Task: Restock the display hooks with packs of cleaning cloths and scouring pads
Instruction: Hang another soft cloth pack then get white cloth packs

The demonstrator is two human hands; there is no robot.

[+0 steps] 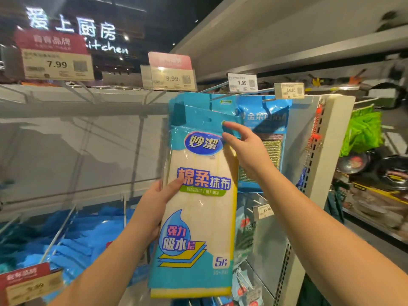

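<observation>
A tall pack of cleaning cloths [198, 204], blue and white with a yellow edge, stands upright in front of the display. My left hand [159, 199] grips its left edge at mid height, thumb on the front. My right hand [240, 146] pinches the pack's blue header at the upper right, near its hang hole. Another similar pack [192, 100] hangs directly behind it on a hook. To the right a blue pack of scouring pads [265, 129] hangs on its own hook [268, 97].
Bare hooks [72, 89] with price tags [57, 62] run along the upper left. Blue packs [77, 237] fill the lower left hooks. More packs [245, 235] hang below right. A white shelf end panel [329, 151] stands right, with pans [355, 164] beyond.
</observation>
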